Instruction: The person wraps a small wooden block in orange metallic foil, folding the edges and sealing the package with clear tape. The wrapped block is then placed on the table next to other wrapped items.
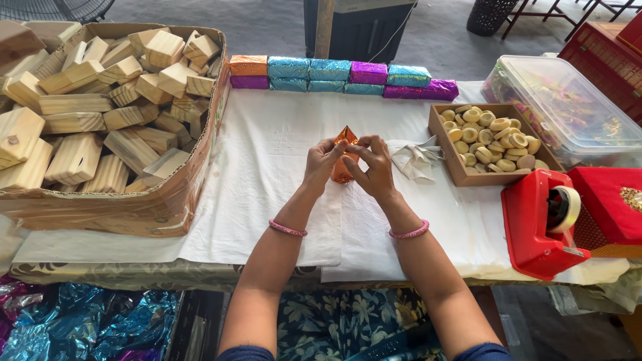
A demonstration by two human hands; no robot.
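Fingers (338, 148) of the left hand (322, 162) and right hand (374, 167) are clamping together on an orange foil-wrapped block (342, 167) above the white-covered bench (267, 167), folding its top flap; taping from the red tape dispenser (538, 224) probably follows. Wooden blocks (100, 113) are filling the cardboard box (134, 210).

Both forearms are bare from wrist to above the elbow, and each wrist carries a thin pink bangle: the left bangle (287, 228) sits at about eight o'clock from the left hand (322, 162), and the right bangle (408, 232) at about five o'clock from the right hand (372, 167). At the bottom edge, near six o'clock of the view, short dark blue sleeves (246, 353) just show on both upper arms. Between the arms lies a dark blue garment (334, 321) printed with pale flowers and leaves.
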